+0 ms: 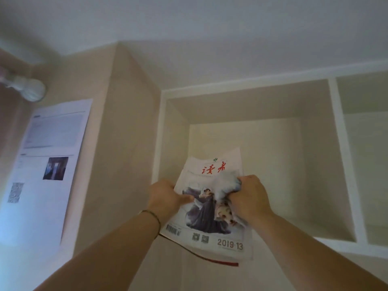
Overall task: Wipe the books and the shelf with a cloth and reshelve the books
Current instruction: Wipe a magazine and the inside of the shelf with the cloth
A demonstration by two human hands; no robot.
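A thin magazine (210, 234) with red characters, a painted figure and "2019·13" on its cover is held up in front of a white shelf compartment (323, 164). My left hand (165, 198) grips its left edge, thumb across the cover. My right hand (249, 198) holds a bunched pale grey cloth (224, 185) against the cover's right side. A second thin book with a red edge (220, 262) shows just behind the magazine's lower edge. The compartment behind holds nothing that I can see.
A second shelf compartment (365, 156) lies to the right behind a white divider. On the beige wall at left hangs a printed sheet (48, 164) with a photo and a code square. A white round fitting (29, 89) sits above it.
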